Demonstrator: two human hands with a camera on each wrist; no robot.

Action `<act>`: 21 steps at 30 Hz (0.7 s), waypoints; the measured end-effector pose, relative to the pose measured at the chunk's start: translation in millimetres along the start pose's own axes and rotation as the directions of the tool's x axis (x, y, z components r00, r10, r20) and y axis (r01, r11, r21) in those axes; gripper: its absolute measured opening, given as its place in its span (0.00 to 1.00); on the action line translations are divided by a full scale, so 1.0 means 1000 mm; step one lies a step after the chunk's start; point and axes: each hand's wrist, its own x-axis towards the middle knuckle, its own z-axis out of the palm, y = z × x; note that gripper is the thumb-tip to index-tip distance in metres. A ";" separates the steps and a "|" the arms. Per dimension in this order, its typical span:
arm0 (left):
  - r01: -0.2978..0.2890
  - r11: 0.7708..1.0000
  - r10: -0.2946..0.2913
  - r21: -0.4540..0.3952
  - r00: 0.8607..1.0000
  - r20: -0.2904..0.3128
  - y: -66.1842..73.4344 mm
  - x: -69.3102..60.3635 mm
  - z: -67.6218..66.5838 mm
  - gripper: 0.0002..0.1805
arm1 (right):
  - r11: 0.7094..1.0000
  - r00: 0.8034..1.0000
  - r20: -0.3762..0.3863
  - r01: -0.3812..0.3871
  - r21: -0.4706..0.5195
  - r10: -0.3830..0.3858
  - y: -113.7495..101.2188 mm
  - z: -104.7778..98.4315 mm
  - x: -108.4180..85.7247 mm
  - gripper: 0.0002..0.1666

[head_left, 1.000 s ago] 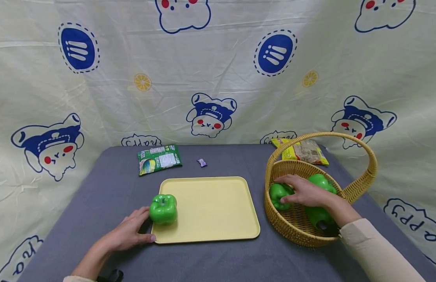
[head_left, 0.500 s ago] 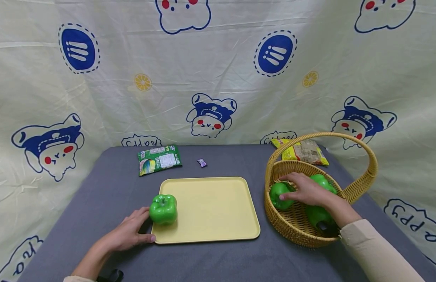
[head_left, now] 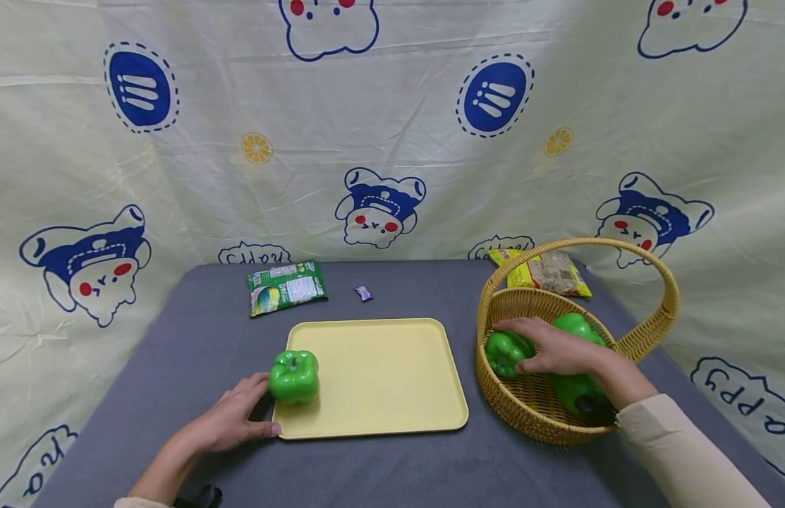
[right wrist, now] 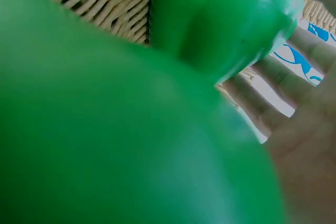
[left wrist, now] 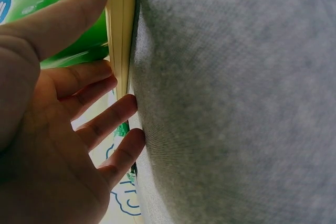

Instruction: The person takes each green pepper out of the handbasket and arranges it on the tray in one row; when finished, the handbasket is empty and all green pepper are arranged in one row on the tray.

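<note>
Pepper (head_left: 505,355) sits in the basket (head_left: 503,403), right grip (head_left: 557,347) spread about it, actual hold impossible to tell; its glossy sides could slip from loose fingers. Left grip (head_left: 232,416), relaxed, holding nothing, could bump the tray (head_left: 392,381) and topple the second pepper (head_left: 293,377)

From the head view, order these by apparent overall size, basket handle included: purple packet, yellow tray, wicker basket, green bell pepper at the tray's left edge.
Largest to smallest:
1. wicker basket
2. yellow tray
3. green bell pepper
4. purple packet
</note>
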 end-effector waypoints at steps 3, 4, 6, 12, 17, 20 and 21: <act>-0.001 1.000 0.001 0.000 1.000 0.001 0.000 -0.001 0.000 0.44 | 1.000 1.000 -0.018 -0.013 -0.019 0.013 0.001 0.001 0.001 0.41; 0.002 1.000 -0.002 -0.002 1.000 0.002 0.000 -0.001 0.000 0.44 | 0.999 0.999 -0.028 -0.023 -0.026 0.023 0.001 0.001 0.001 0.40; 0.000 1.000 0.000 -0.003 1.000 0.002 0.001 -0.001 0.000 0.44 | 0.998 0.998 -0.051 -0.047 -0.035 0.046 0.001 0.001 0.001 0.40; -0.005 1.000 0.005 0.001 1.000 -0.003 0.001 -0.001 0.000 0.44 | 0.992 0.991 -0.082 -0.108 -0.058 0.103 0.003 0.001 0.004 0.42; 0.006 1.000 -0.006 -0.002 1.000 0.002 0.001 -0.001 0.000 0.45 | 0.992 0.992 -0.073 -0.111 -0.057 0.107 0.003 0.003 0.005 0.46; 0.009 1.000 -0.009 -0.003 1.000 0.004 0.001 0.000 0.000 0.44 | 0.996 0.996 -0.052 -0.081 -0.043 0.078 0.003 0.003 0.005 0.46; 0.009 1.000 -0.009 -0.004 1.000 0.004 0.001 -0.001 0.000 0.44 | 0.996 0.996 -0.044 -0.073 -0.041 0.072 0.003 0.004 0.005 0.45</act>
